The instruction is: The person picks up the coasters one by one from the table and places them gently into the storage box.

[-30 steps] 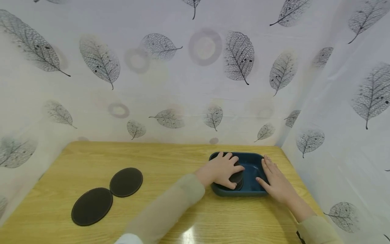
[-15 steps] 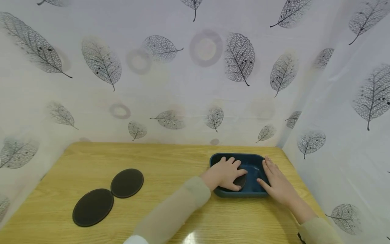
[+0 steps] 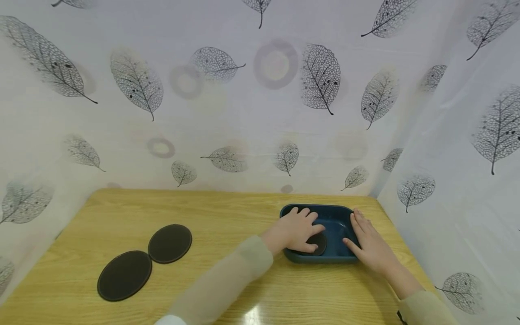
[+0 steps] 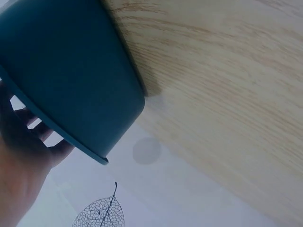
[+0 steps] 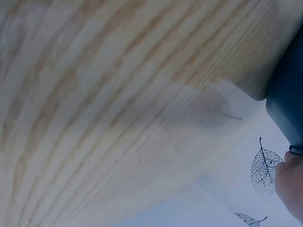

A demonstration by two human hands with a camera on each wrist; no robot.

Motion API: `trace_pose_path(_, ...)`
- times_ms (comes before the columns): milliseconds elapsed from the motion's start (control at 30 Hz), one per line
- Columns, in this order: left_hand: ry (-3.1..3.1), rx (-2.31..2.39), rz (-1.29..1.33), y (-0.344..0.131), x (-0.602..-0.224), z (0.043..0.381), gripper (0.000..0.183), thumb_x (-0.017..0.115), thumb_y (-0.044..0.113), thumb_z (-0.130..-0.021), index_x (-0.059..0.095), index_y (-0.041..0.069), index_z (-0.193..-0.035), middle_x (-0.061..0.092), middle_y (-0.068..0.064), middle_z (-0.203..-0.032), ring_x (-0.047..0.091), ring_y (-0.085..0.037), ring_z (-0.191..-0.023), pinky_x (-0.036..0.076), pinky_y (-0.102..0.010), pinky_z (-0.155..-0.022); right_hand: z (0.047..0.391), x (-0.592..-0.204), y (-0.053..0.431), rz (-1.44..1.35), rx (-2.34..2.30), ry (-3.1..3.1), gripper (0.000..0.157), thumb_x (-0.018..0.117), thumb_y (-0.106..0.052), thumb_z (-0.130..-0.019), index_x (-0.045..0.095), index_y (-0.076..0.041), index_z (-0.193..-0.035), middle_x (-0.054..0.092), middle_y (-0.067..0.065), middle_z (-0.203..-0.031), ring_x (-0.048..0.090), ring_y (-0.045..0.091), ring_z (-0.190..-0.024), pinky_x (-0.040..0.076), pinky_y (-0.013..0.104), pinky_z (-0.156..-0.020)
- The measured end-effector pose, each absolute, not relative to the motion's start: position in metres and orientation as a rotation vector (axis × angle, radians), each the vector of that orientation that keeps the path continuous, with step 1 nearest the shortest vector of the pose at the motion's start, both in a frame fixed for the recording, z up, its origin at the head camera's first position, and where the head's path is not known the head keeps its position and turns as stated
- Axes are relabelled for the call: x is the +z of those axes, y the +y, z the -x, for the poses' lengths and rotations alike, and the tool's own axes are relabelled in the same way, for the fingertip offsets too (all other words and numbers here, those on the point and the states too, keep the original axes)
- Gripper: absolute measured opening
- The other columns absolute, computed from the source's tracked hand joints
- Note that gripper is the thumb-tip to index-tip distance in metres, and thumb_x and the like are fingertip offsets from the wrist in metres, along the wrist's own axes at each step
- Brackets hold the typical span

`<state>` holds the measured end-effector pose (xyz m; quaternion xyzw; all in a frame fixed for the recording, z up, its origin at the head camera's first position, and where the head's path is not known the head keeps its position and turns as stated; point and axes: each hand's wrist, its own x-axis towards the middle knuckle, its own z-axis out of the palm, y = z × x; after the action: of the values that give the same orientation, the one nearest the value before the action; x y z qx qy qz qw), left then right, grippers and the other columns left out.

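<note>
A dark blue rectangular basin (image 3: 337, 225) stands at the right of the wooden table; its outer wall (image 4: 75, 75) fills much of the left wrist view. My left hand (image 3: 294, 230) reaches into its left half with fingers spread. Beneath the thumb and index finger a dark round coaster (image 3: 320, 244) lies on the basin floor, partly covered by the hand. My right hand (image 3: 371, 246) rests on the basin's right rim, fingers straight and together, thumb reaching over the inside. In the right wrist view only a bit of that hand (image 5: 291, 184) shows at the rim.
Two dark round coasters, a farther one (image 3: 169, 243) and a nearer one (image 3: 124, 276), lie edge to edge at the table's left. A white leaf-printed sheet (image 3: 227, 113) hangs behind the table (image 3: 219, 207) and along its sides.
My left hand has lowered the coaster onto the basin floor, first shifting right, then drawing back slightly left, so more of the coaster shows. My right hand has stayed on the rim.
</note>
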<state>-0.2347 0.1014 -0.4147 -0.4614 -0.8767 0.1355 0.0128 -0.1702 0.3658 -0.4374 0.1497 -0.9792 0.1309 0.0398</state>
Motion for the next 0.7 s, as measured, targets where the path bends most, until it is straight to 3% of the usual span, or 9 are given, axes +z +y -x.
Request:
trace_pose_path(400, -2.66, 0.466, 1.449, 0.067, -0.4, 0.229, 0.063, 0.046, 0.065, -0.106, 0.039, 0.038, -0.163, 0.043, -0.002, -0.163, 0.044, -0.024, -0.15, 0.042, -0.045, -0.12, 0.171, -0.439, 0.367, -0.476, 0.403, -2.993, 0.084, 0.063, -0.035, -0.106, 0.024, 0.013, -0.162, 0.017, 0.033, -0.173, 0.018, 0.05, -0.161, 0.009, 0.051, -0.135)
trace_pose_path(700, -2.647, 0.347, 1.473, 0.028, -0.394, 0.221, 0.063, 0.05, 0.059, -0.106, 0.042, 0.033, -0.163, 0.043, -0.007, -0.164, 0.043, -0.028, -0.152, 0.041, -0.051, -0.122, 0.171, -0.443, 0.369, -0.503, 0.412, -2.961, 0.083, 0.061, -0.037, -0.107, 0.025, 0.014, -0.162, 0.016, 0.032, -0.173, 0.018, 0.05, -0.161, -0.002, 0.036, -0.136)
